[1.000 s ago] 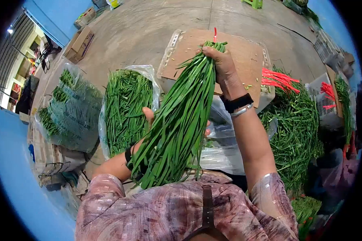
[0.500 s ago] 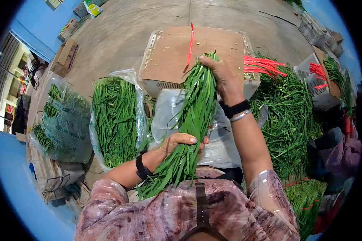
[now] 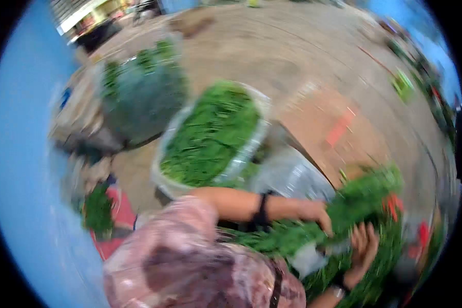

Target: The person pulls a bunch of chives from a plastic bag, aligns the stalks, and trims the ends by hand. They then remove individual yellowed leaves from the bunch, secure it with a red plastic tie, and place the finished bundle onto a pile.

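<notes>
A long bunch of green leaves [image 3: 365, 196] lies slantwise in front of my body, blurred by motion. My left hand [image 3: 315, 213], with a black band on its wrist, is curled round the middle of the bunch. Below and to the right of it, my right hand [image 3: 363, 246] is lifted with its fingers apart and nothing in them, over a large heap of loose greens [image 3: 390, 256]. A red strip [image 3: 340, 127] rests on the brown cardboard [image 3: 313, 115] beyond the bunch.
A plastic-lined container of greens [image 3: 210, 136] is left of the cardboard, with grey plastic sheeting [image 3: 287, 174] between. Farther left is a wrapped bag of greens [image 3: 143, 97]. Red strips [image 3: 393, 206] lie by the heap. A blue wall [image 3: 20, 154] borders the far left.
The view has swung, so the cardboard and containers appear farther right and tilted. The bunch has gone from upright to slantwise at the right. My right hand has let go of it and opened.
</notes>
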The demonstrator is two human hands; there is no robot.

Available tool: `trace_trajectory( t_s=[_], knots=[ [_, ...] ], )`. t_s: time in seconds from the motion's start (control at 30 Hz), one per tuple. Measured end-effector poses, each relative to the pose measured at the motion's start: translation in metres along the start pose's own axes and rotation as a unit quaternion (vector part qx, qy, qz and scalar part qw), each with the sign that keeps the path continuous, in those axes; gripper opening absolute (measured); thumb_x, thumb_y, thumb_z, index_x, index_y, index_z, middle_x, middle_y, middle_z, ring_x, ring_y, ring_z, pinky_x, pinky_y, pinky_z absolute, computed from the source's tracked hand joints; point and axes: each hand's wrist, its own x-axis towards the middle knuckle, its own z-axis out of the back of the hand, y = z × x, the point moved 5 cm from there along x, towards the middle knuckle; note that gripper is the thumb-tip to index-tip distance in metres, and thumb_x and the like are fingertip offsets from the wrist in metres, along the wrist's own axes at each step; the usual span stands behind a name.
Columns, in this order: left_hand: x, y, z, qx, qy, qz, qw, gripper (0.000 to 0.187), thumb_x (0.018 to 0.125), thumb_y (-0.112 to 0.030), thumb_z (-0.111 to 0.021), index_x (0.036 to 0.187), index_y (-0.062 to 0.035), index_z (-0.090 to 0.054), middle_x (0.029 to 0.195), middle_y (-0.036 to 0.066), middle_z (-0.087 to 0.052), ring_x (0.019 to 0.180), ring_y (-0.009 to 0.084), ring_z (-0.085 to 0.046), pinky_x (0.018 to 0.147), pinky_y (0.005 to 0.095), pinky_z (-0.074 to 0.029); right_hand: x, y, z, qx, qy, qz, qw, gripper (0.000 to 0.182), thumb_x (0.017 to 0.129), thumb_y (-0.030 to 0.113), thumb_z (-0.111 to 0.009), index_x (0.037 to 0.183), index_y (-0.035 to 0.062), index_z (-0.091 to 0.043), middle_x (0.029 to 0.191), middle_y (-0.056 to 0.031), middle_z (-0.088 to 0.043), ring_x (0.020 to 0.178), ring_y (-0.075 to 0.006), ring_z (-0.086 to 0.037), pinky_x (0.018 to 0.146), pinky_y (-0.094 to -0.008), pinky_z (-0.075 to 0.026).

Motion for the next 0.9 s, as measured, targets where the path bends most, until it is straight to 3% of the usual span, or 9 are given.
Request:
trace_trajectory(
  t_s=[0.03,0.07,0.1,0.17,0.23,0.3,0.4,0.5,0.9],
  knots=[
    [0.005,-0.014,-0.006,0.011,-0.018,-0.055,0.998,0.044,0.059,-0.003,-0.076,0.101,0.0008,-0.064,0.093,0.007,-0.067,0.082,0.0159,-0.061,0.070,0.0333,-0.050,-0.029,0.009,-0.027,0.119,0.239,0.037,0.963,0.066,0.093,0.045,-0.047,0.139,0.0005,-0.034,0.142,-0.0213,-0.036,0.126,-0.0302,-0.043,0.094,-0.0384,-0.042],
    [0.012,-0.027,-0.008,0.025,-0.038,-0.109,0.993,0.050,0.054,0.000,-0.077,0.102,0.0015,-0.062,0.089,0.005,-0.066,0.080,0.0163,-0.060,0.066,0.0358,-0.051,-0.031,0.008,-0.034,0.197,0.214,-0.006,0.957,0.059,0.095,0.043,-0.041,0.135,-0.0003,-0.040,0.131,-0.0209,-0.048,0.114,-0.0303,-0.053,0.089,-0.0369,-0.045],
    [0.007,-0.043,-0.015,0.086,-0.034,-0.189,0.978,0.046,0.062,-0.010,-0.075,0.104,0.0027,-0.061,0.089,0.006,-0.066,0.077,0.0178,-0.059,0.065,0.0365,-0.050,-0.041,0.014,-0.042,0.129,0.266,0.044,0.954,0.113,0.076,0.064,-0.059,0.143,-0.0067,-0.002,0.148,-0.0288,-0.009,0.140,-0.0394,-0.004,0.107,-0.0672,-0.005],
    [0.043,-0.041,-0.017,0.003,0.002,-0.269,0.963,0.048,0.075,-0.031,-0.064,0.108,0.0036,-0.058,0.089,0.007,-0.065,0.075,0.0207,-0.059,0.064,0.0372,-0.050,-0.032,0.023,-0.041,0.104,0.230,0.114,0.961,0.102,0.080,0.061,-0.055,0.142,-0.0086,-0.014,0.145,-0.0293,-0.020,0.135,-0.0411,-0.019,0.110,-0.0599,-0.013],
    [0.044,-0.045,-0.026,-0.172,0.129,-0.244,0.945,0.054,0.071,-0.024,-0.067,0.118,-0.0027,-0.051,0.096,0.010,-0.064,0.084,0.0225,-0.060,0.071,0.0374,-0.049,-0.083,0.055,-0.094,0.016,0.127,0.213,0.969,0.082,0.083,0.045,-0.061,0.138,-0.0070,-0.030,0.132,-0.0278,-0.041,0.117,-0.0389,-0.045,0.105,-0.0500,-0.031],
    [0.045,-0.049,-0.025,-0.255,0.207,-0.234,0.915,0.067,0.066,-0.016,-0.070,0.128,-0.0091,-0.043,0.103,0.013,-0.063,0.093,0.0243,-0.061,0.079,0.0375,-0.048,-0.069,0.058,-0.107,-0.090,0.110,0.221,0.965,0.078,0.084,0.043,-0.060,0.137,-0.0068,-0.032,0.129,-0.0273,-0.044,0.113,-0.0376,-0.047,0.101,-0.0486,-0.034],
    [-0.022,-0.074,-0.024,0.011,-0.053,-0.327,0.943,0.050,0.068,-0.020,-0.069,0.113,-0.0061,-0.052,0.101,0.016,-0.061,0.089,0.0280,-0.060,0.075,0.0396,-0.049,-0.055,0.056,-0.118,-0.211,0.112,0.231,0.943,0.073,0.085,0.040,-0.059,0.135,-0.0065,-0.035,0.124,-0.0264,-0.048,0.106,-0.0356,-0.051,0.094,-0.0465,-0.039],
    [-0.012,-0.074,-0.009,0.304,-0.257,-0.438,0.806,0.052,0.060,-0.019,-0.074,0.106,-0.0032,-0.053,0.091,0.014,-0.062,0.082,0.0280,-0.060,0.074,0.0362,-0.049,-0.049,0.055,-0.131,-0.304,0.112,0.250,0.912,0.068,0.086,0.038,-0.059,0.133,-0.0062,-0.038,0.119,-0.0256,-0.052,0.099,-0.0336,-0.055,0.088,-0.0444,-0.044],
    [-0.027,-0.080,0.000,0.082,-0.316,-0.363,0.873,0.052,0.057,-0.016,-0.076,0.101,0.0007,-0.055,0.087,0.017,-0.062,0.083,0.0229,-0.060,0.074,0.0359,-0.047,-0.068,0.072,-0.158,-0.493,-0.048,0.426,0.757,0.055,0.091,0.041,-0.057,0.124,-0.0028,-0.049,0.104,-0.0202,-0.061,0.082,-0.0270,-0.061,0.071,-0.0397,-0.051]
  ],
)
